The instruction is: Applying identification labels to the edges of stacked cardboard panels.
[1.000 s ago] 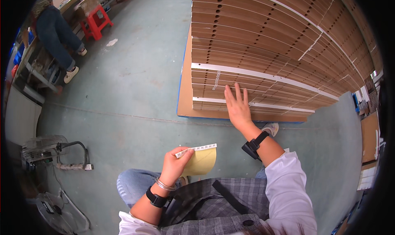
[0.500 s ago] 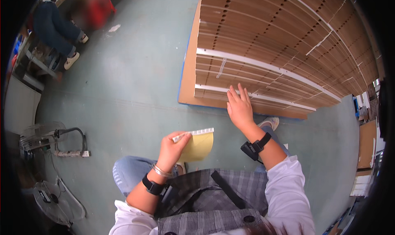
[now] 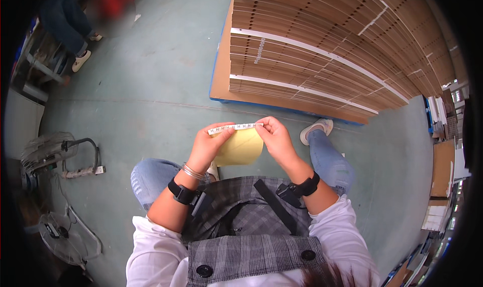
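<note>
In front of my body I hold a yellow backing sheet [image 3: 240, 150] with a row of small white labels [image 3: 241, 127] along its upper edge. My left hand [image 3: 202, 148] is closed on the left end, its thumb lying over the labels. At the upper right corner, the thumb and forefinger of my right hand [image 3: 276, 140] pinch the label row. Beyond my hands stands a big stack of brown boards [image 3: 297, 60] with rows of dark holes and white strips. A short line of small round labels [image 3: 259, 50] runs up its near side.
Under the stack lies a brown base sheet [image 3: 221, 80] with a blue edge. Two fans [image 3: 60, 236] stand on the floor at the left. At the far left, a person's legs [image 3: 65, 20] show beside a red stool [image 3: 114, 3]. Cartons [image 3: 443, 169] line the right side.
My right hand has come away from the stack's lower edge and back to the label sheet, where it now pinches the right corner. My left hand still holds the sheet. The view has shifted.
</note>
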`<control>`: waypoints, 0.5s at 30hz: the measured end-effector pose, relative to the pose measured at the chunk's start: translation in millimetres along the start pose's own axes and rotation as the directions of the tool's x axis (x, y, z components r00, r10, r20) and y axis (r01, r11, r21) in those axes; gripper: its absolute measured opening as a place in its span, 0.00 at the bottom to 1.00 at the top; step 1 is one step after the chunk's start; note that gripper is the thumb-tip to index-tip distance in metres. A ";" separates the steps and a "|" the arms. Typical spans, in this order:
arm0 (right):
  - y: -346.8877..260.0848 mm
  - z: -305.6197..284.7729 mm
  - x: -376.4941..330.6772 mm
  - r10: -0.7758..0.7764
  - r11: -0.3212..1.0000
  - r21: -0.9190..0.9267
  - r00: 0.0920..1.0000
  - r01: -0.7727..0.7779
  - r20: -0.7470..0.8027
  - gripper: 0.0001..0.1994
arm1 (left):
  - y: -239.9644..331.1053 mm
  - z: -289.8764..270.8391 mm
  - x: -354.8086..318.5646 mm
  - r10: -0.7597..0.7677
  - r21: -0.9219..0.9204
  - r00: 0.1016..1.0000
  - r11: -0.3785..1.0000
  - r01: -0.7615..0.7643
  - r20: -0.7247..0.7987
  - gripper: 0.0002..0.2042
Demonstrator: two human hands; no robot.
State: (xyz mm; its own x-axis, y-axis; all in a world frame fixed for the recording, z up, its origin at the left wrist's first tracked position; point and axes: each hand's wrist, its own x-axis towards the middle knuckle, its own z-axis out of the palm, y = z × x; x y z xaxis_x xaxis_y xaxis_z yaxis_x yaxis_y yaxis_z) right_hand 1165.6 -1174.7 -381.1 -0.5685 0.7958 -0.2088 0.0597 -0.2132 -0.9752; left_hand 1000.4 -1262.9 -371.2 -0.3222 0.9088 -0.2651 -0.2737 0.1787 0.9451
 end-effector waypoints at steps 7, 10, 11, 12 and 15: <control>-24.7 -0.2 -37.5 -0.519 0.679 -0.657 0.847 0.326 -0.116 0.06 | -4.8 -2.3 -16.3 0.001 0.079 1.000 0.997 -0.003 0.027 0.12; -36.8 -2.7 -49.4 -0.729 0.145 -0.894 0.657 0.424 0.194 0.06 | -2.3 -1.5 -27.1 0.052 0.100 0.999 0.994 -0.053 0.015 0.12; -36.8 -5.1 -53.5 -0.732 0.106 -0.896 0.644 0.432 0.224 0.06 | 2.2 3.0 -30.8 0.056 0.136 0.998 0.989 -0.058 0.015 0.12; -36.3 -7.2 -57.7 -0.734 0.068 -0.895 0.630 0.440 0.253 0.05 | 6.2 7.2 -35.3 0.061 0.172 0.998 0.983 -0.062 0.013 0.12; -35.3 -2.1 -65.9 -0.746 -0.052 -0.906 0.587 0.421 0.316 0.05 | 7.9 6.9 -49.5 0.094 0.136 0.995 0.986 -0.099 0.040 0.11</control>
State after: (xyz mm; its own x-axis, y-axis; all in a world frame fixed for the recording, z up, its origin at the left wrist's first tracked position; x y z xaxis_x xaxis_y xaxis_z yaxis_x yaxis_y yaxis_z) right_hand 1202.7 -1218.4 -333.1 -0.6372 0.4471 0.6278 0.5009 0.8593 -0.1035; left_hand 1020.5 -1303.8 -349.2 -0.3104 0.9358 -0.1672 -0.1152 0.1375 0.9838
